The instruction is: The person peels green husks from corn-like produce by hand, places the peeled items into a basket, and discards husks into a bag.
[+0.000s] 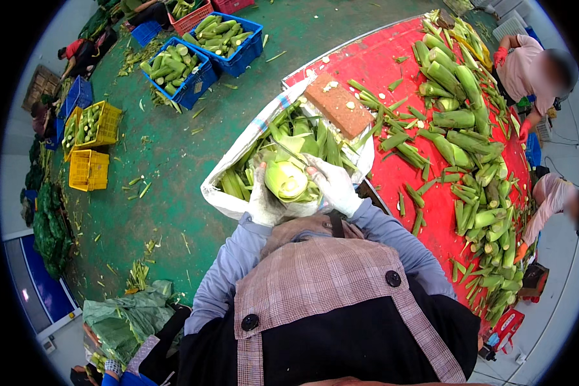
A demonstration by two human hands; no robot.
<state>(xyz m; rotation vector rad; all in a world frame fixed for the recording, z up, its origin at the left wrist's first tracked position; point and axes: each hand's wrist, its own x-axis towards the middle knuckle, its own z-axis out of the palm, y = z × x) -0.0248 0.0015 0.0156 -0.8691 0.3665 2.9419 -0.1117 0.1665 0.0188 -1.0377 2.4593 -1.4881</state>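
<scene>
My left hand [264, 200], in a white glove with fingertips bare, grips the side of a thick green stalk [287, 179]. Its pale cut end, ringed in layers, faces me. In my right hand [335, 186], gloved likewise, is a thin knife [289, 153] whose blade slants up and left across the stalk's leaves. Both hands are over an open white woven sack [231, 193] filled with green leaf sheaths [231, 182]. A brick [340, 106] rests at the sack's far right rim, with pale scraps on top.
To the right, a red tabletop [347, 65] carries a long heap of stalks [456, 116] and trimmings. Two co-workers [521, 67] are beyond it. Blue crates [193, 89] of stalks and yellow crates [89, 169] stand on the green floor. A green sack [125, 313] is at lower left.
</scene>
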